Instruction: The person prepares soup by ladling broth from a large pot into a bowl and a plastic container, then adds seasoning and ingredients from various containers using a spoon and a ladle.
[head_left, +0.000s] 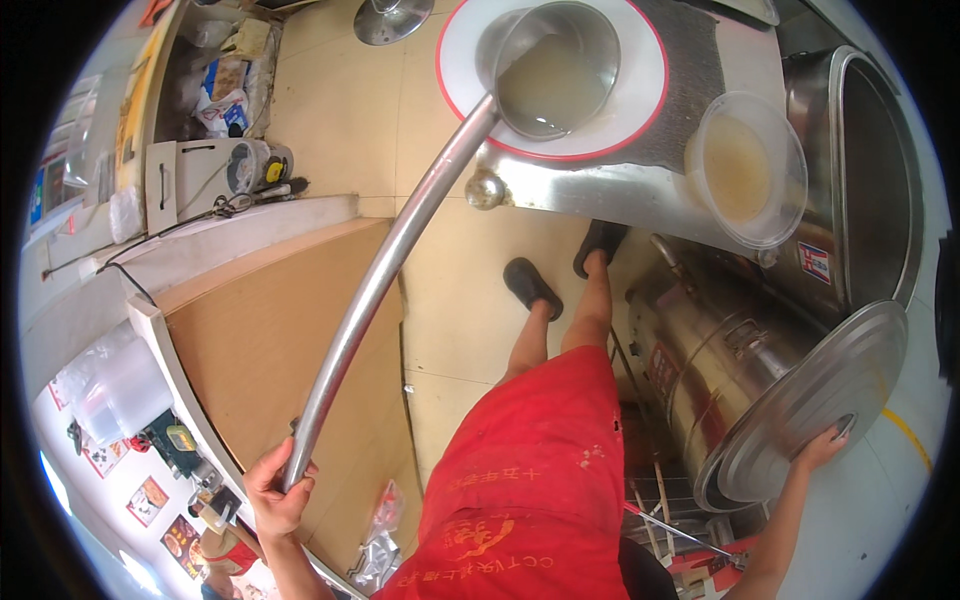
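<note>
My left hand (279, 484) grips the end of a long-handled metal ladle (375, 285). The ladle's bowl holds a cloudy liquid (551, 94) and is over a white basin with a red rim (641, 75); I cannot tell whether the two touch. On the right, my right hand (821, 448) is closed on the knob of a large round metal lid (817, 375). The lid is at the top of a tall stainless steel pot (720, 330), and its exact seating is hard to tell. A clear plastic tub (791, 161) holds pale yellowish liquid near the table's right end.
The basin and tub rest on a metal-edged table (592, 187) with a dark mat (690, 67). A second large steel vessel (814, 112) stands at the far right. A brown-topped counter (285, 330) runs along the left. Another person (225, 551) is at lower left.
</note>
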